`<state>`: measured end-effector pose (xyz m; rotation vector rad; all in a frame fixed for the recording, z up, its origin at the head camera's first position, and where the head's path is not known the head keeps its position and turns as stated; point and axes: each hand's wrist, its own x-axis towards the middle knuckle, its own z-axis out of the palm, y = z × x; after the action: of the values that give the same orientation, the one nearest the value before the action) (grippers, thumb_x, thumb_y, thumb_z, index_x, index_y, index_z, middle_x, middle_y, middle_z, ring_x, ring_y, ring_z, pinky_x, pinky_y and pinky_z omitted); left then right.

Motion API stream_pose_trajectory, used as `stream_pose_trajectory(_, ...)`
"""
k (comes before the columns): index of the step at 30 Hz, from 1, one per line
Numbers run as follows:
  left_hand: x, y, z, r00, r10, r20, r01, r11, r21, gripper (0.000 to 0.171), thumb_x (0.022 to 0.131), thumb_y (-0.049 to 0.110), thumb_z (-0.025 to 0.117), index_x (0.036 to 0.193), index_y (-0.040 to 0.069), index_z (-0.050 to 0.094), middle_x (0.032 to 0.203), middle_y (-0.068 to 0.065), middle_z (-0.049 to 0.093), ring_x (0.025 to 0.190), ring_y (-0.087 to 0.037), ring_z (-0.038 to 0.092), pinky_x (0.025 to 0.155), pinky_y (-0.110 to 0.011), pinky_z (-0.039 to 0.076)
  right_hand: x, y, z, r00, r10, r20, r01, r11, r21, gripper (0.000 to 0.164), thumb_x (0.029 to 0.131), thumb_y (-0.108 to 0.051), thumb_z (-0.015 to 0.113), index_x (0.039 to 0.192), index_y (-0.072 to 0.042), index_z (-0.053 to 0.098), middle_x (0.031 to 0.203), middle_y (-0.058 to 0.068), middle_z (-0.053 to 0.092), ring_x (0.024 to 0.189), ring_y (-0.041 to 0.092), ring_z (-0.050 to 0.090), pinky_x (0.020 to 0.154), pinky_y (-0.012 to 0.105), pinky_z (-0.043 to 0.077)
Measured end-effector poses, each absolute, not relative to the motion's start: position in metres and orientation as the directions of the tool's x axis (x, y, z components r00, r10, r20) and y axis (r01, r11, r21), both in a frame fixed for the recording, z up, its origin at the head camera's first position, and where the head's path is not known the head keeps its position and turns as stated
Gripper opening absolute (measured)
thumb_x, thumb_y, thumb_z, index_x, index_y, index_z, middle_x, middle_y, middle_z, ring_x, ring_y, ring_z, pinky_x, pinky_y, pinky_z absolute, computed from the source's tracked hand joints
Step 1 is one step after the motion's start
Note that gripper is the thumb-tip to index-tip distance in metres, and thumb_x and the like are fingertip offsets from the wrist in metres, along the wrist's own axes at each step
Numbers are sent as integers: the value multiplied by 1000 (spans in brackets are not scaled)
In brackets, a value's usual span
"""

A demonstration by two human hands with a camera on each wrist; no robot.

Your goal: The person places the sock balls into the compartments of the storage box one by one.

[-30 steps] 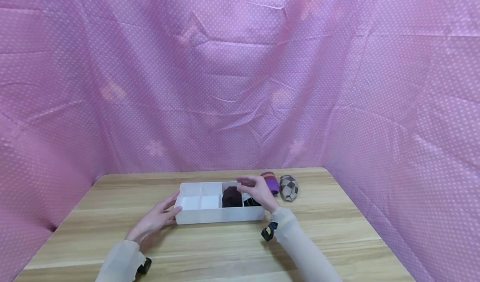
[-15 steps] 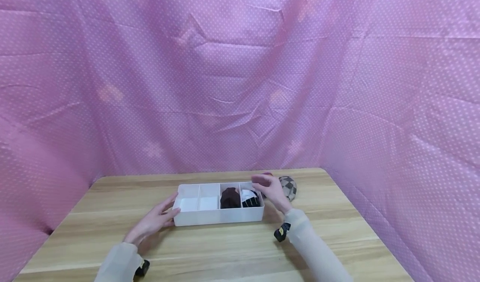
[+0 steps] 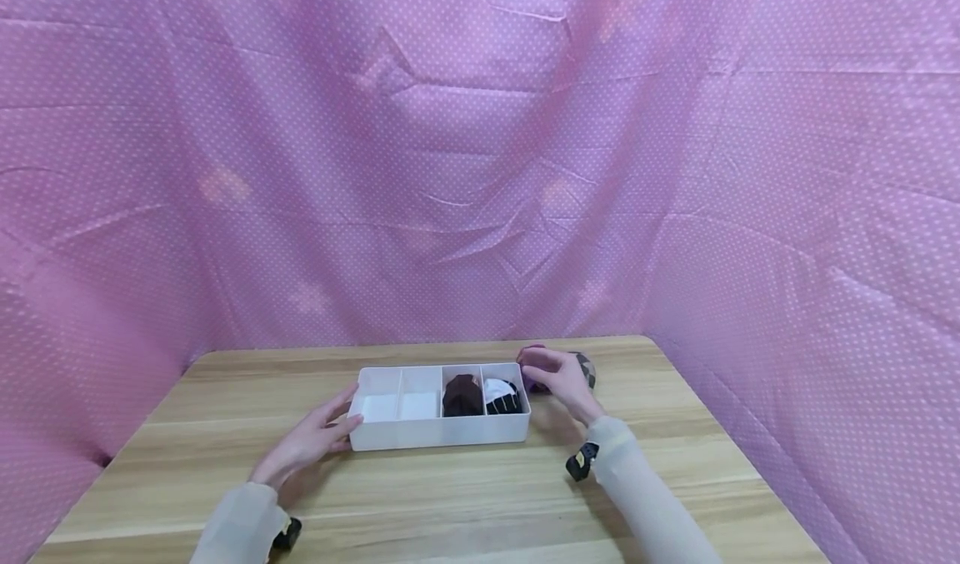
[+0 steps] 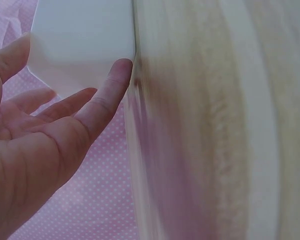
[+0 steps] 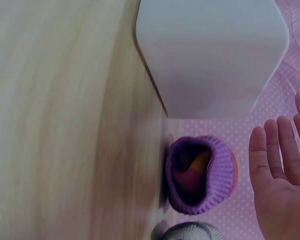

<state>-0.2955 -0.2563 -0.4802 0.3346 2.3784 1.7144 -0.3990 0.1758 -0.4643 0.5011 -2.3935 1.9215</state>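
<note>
"While the white box (image 3: pixel 438 434) was touched at its left end, how was the left hand (image 3: pixel 309 441) held?"

"Its fingers and thumb were loosely extended and laid against that end, with nothing clasped."

"And the right hand (image 3: pixel 558 376)?"

"It was held just beyond the box's right end, above the purple sock (image 5: pixel 221 170). In the right wrist view its fingers were seen stretched out, apart from the sock, and the ribbed mouth was turned toward the camera."

"Where were the other socks placed?"

"As seen from the head, a dark brown sock (image 3: pixel 462 397) was held in the third compartment from the left, and a black-and-white sock (image 3: pixel 502 399) in the rightmost. On the wooden table (image 3: pixel 450 497), a checkered sock (image 3: pixel 588 369) was partly hidden by the right hand."
</note>
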Motion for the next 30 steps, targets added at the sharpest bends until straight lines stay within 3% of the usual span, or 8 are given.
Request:
stream_pose_trajectory(4, -294, -255, -480, -958, 287, -19, 66, 286, 956, 77, 101, 24, 55, 158, 6, 7, 156, -36, 11, 131, -48, 45, 100, -45, 54, -400, 184, -467, -949, -227, 217, -265, 209, -941, 44, 88, -18, 74, 126, -1, 63, 126, 16, 67, 107, 11, 65, 92, 18, 53)
stream_pose_trajectory(11, -291, -254, -478, -961, 276, -19, 63, 285, 956, 76, 101, 24, 55, 158, 7, 8, 157, -35, 11, 131, -48, 45, 100, -44, 54, -400, 193, -469, -961, -172, 215, -256, 278, -926, 45, 85, -23, 77, 126, -7, 65, 125, 13, 68, 114, 23, 64, 97, 27, 54)
stream_pose_trajectory(18, -290, -252, -479, -960, 279, -18, 63, 281, 958, 77, 101, 23, 56, 158, 6, 7, 157, -35, 11, 131, -48, 46, 100, -45, 54, -408, 208, -474, -969, -152, 195, -228, 239, -944, 48, 86, -21, 76, 129, -6, 62, 128, 16, 65, 110, 16, 65, 91, 16, 52)
stream_pose_trajectory(30, -285, -249, -477, -968, 251, -17, 56, 282, 958, 76, 100, 22, 56, 158, 6, 10, 157, -36, 13, 130, -46, 47, 100, -46, 54, -411, 232, -470, -975, -62, 215, -223, 202, -954, 47, 88, -15, 73, 131, 0, 60, 133, 20, 61, 104, 5, 64, 90, 11, 51)
